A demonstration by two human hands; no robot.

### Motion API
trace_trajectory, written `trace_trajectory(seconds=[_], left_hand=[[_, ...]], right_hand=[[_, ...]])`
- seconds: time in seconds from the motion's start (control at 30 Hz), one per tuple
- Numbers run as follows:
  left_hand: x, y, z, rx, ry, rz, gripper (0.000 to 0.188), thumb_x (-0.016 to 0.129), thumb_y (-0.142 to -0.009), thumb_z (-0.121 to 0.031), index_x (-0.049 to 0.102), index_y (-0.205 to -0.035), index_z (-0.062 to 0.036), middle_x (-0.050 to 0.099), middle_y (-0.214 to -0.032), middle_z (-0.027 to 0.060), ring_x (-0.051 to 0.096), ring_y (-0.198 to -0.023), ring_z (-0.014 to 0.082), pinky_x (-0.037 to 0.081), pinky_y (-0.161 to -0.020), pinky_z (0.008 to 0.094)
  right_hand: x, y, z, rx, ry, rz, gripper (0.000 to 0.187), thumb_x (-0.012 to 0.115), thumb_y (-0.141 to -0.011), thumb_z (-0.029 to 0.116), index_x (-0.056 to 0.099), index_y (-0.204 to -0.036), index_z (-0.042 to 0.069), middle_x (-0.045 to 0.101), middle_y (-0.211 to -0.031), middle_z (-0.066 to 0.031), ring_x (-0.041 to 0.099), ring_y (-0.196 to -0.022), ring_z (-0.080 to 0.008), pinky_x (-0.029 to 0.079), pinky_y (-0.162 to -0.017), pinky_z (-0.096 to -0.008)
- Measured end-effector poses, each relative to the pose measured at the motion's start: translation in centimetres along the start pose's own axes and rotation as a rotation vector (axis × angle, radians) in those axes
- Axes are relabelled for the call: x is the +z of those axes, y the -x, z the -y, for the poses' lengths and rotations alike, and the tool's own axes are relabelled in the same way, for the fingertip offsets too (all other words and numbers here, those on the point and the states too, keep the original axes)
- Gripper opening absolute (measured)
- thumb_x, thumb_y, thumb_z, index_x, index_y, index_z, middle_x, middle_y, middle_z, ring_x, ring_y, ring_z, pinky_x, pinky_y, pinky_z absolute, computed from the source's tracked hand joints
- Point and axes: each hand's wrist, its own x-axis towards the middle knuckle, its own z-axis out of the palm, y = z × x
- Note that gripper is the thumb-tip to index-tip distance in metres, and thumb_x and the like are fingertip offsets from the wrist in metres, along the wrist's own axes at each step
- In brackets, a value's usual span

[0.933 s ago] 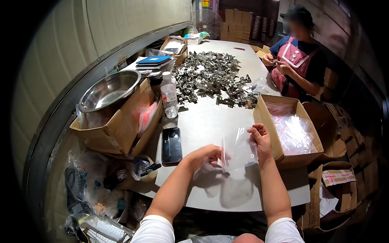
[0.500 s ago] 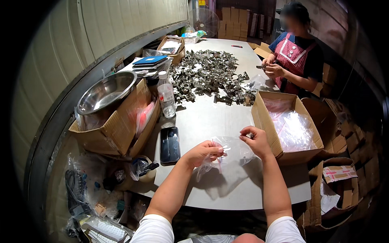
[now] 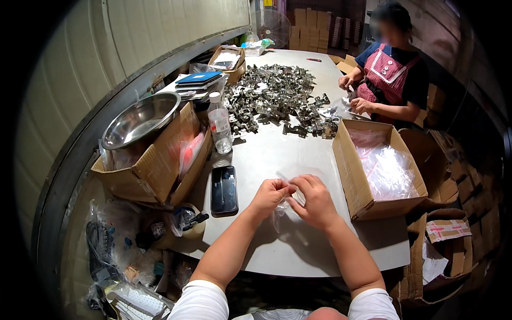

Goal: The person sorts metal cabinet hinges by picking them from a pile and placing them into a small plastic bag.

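A clear plastic bag (image 3: 277,218) is between my two hands above the near part of the table, crumpled and partly hidden by the fingers. My left hand (image 3: 271,199) is closed, pinching the bag with thumb and forefinger. Close against it, my right hand (image 3: 316,204) bends its fingers and thumb round the bag's other side, the fingertips nearly meeting those of the left. Whether anything lies inside the bag cannot be made out. Right of my hands stands a cardboard box (image 3: 352,176) filled with clear plastic bags (image 3: 385,173).
A heap of metal clips (image 3: 277,96) covers the table's far middle. To the left are a phone (image 3: 224,191), a plastic bottle (image 3: 219,125) and a steel bowl (image 3: 141,120) on a cardboard box (image 3: 154,170). A co-worker (image 3: 392,80) handles something at the far right.
My right hand has moved left and down to the bag, now meeting my left hand. The bag is more gathered. The co-worker's hands have moved apart and lower.
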Motion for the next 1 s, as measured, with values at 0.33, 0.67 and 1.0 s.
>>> trace_trajectory(seconds=[0.33,0.67,1.0], left_hand=[[-0.6,-0.2,-0.2,0.035,-0.059,-0.012,0.017,0.065,-0.090,-0.016,0.067,-0.087,0.0007,0.063,-0.076,0.0009,0.052,-0.064,0.0057,0.041,-0.058,0.0200],[-0.3,-0.2,0.5,0.081,-0.136,0.065,0.018,0.064,-0.091,-0.013,0.069,-0.092,0.0041,0.068,-0.082,0.0047,0.058,-0.074,0.0082,0.046,-0.067,0.0216],[0.6,0.3,0.5,0.209,-0.449,-0.021,0.015,0.067,-0.086,-0.011,0.067,-0.079,0.0020,0.062,-0.067,-0.0004,0.051,-0.060,0.0044,0.042,-0.054,0.0214]], right_hand=[[-0.2,0.1,-1.2,0.074,0.200,-0.179,0.054,0.080,-0.067,0.017,0.055,-0.114,0.010,0.054,-0.114,-0.0097,0.053,-0.105,-0.0298,0.043,-0.094,-0.0417],[0.4,0.5,-0.9,0.152,-0.141,0.043,0.025,0.070,-0.072,0.003,0.060,-0.095,0.004,0.063,-0.091,-0.0123,0.064,-0.082,-0.0286,0.052,-0.072,-0.0370],[0.7,1.1,-3.1,0.221,0.027,-0.008,0.011,0.061,-0.074,-0.003,0.062,-0.084,0.002,0.065,-0.083,-0.0134,0.064,-0.074,-0.0316,0.052,-0.068,-0.0379]])
